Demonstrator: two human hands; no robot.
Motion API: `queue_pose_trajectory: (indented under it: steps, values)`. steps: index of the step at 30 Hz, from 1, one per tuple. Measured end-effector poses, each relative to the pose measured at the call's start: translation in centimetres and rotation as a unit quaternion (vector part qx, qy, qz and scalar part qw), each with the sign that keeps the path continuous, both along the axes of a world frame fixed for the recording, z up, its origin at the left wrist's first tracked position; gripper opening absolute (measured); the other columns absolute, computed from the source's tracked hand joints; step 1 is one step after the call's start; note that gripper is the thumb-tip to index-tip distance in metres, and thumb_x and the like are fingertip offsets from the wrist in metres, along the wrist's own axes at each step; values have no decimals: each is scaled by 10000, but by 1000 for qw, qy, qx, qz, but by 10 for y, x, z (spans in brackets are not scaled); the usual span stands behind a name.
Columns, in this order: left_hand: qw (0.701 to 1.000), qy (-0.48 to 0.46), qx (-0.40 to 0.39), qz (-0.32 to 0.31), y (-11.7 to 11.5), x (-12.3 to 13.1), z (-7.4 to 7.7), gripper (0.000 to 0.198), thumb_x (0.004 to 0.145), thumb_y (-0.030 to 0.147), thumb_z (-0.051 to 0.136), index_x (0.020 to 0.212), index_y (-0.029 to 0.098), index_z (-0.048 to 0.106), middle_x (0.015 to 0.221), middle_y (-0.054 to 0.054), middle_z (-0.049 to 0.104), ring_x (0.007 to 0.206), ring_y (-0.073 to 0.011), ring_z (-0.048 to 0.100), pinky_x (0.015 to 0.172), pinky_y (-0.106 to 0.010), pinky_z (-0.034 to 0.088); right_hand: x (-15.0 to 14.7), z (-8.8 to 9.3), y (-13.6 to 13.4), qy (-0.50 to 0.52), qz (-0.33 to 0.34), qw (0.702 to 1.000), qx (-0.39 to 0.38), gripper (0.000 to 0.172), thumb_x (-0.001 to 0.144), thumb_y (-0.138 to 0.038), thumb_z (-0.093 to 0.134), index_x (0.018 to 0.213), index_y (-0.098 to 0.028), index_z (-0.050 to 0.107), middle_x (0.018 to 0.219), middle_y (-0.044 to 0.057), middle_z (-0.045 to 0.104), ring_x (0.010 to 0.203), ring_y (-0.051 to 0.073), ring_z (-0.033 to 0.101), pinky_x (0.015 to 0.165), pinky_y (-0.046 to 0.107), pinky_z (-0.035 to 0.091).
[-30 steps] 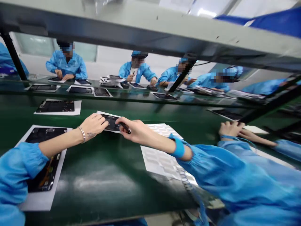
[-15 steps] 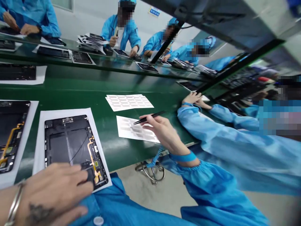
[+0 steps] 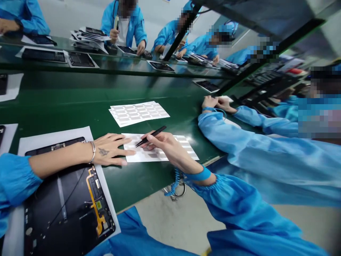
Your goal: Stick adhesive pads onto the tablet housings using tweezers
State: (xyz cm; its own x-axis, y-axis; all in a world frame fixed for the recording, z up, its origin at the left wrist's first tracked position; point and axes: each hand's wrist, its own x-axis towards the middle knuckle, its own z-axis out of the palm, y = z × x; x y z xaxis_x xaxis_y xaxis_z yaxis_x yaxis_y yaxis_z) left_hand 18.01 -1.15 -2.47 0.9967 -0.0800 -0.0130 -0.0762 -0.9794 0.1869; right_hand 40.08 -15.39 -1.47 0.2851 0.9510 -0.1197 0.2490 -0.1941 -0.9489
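My right hand (image 3: 165, 145) pinches black tweezers (image 3: 151, 136), their tips down at a white sheet of grey rectangular stickers (image 3: 183, 142). With fingers spread, my left hand (image 3: 112, 149) lies flat, its fingertips on the left edge of that sheet. Beneath my left forearm, an opened tablet housing (image 3: 71, 199) with an orange flex cable rests on white paper (image 3: 106, 192); the arm hides part of its upper end. Just behind the sticker sheet lie more sticker sheets (image 3: 140, 112), overlapping one another.
Several co-workers in blue smocks sit across the green bench (image 3: 66, 92). At my right, a co-worker's hands (image 3: 215, 104) rest near the bench. A raised shelf holds tablet parts (image 3: 81, 59) and a pile of papers and panels (image 3: 89, 39). A coiled blue cord (image 3: 174, 183) hangs from my wrist strap.
My left hand has moved from the tablet housing's lower end up and right onto the sticker sheet. The tweezers have shifted slightly left over the sheet. The view has turned a little rightward.
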Motion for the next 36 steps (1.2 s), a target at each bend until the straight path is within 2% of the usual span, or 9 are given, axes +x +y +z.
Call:
queue_pose_trajectory:
  steps: [6, 11, 18, 23, 26, 31, 34, 36]
  values:
    - [1000, -21, -11, 11, -9, -4, -10, 486, 1006, 587, 471, 1467, 429, 470, 1626, -62, 311, 1466, -336, 306, 1147, -479, 273, 0, 5, 0, 7, 11, 999, -38, 506, 776, -625, 730, 923, -141, 751, 786, 97, 778, 630, 144, 654, 603, 277, 525]
    - [999, -32, -21, 16, -11, -1, -11, 471, 1014, 566, 473, 1463, 426, 473, 1623, -63, 315, 1472, -323, 299, 1154, -463, 264, -2, 8, 1, 16, 13, 998, -61, 498, 750, -641, 744, 827, -149, 753, 729, 78, 761, 599, 128, 617, 581, 263, 503]
    - [999, -25, -31, 18, -12, 1, -14, 455, 1005, 564, 494, 1442, 439, 496, 1625, -41, 316, 1472, -323, 291, 1155, -468, 256, 2, 14, 2, 23, 16, 997, -77, 480, 754, -625, 755, 871, -159, 753, 771, 86, 786, 617, 131, 631, 595, 263, 501]
    - [999, -25, -22, 19, -14, 2, -10, 453, 1008, 548, 504, 1446, 434, 494, 1616, -56, 328, 1476, -314, 290, 1159, -467, 262, 0, 17, 8, -12, 43, 995, -86, 465, 784, -617, 734, 810, -153, 761, 740, 82, 769, 606, 129, 601, 589, 272, 490]
    - [999, -31, -23, 13, -14, -1, -8, 437, 1015, 513, 508, 1445, 440, 495, 1619, -53, 322, 1472, -321, 299, 1158, -484, 265, -4, 15, 9, -26, 30, 997, -69, 440, 770, -603, 751, 767, -163, 758, 708, 55, 738, 592, 119, 575, 573, 267, 480]
    - [999, -43, -29, 4, -15, -2, -7, 427, 1023, 475, 489, 1447, 426, 503, 1615, -76, 331, 1464, -330, 323, 1154, -519, 274, -13, 11, 2, -10, -28, 999, -21, 443, 718, -621, 780, 756, -179, 764, 666, 36, 696, 614, 139, 605, 581, 274, 499]
    - [1000, -15, -23, 14, -23, 1, -3, 432, 1017, 473, 501, 1446, 416, 510, 1597, -80, 366, 1468, -324, 329, 1152, -517, 287, -27, 19, -1, 2, -66, 997, 44, 442, 679, -636, 802, 730, -198, 767, 705, 40, 706, 628, 152, 617, 614, 299, 523]
    - [1000, 14, -13, 12, -25, -2, 6, 450, 1012, 486, 513, 1455, 414, 499, 1587, -73, 385, 1477, -310, 322, 1158, -498, 288, -39, 31, -1, 25, -95, 989, 109, 423, 668, -630, 815, 726, -214, 767, 751, 37, 707, 650, 156, 618, 643, 318, 537]
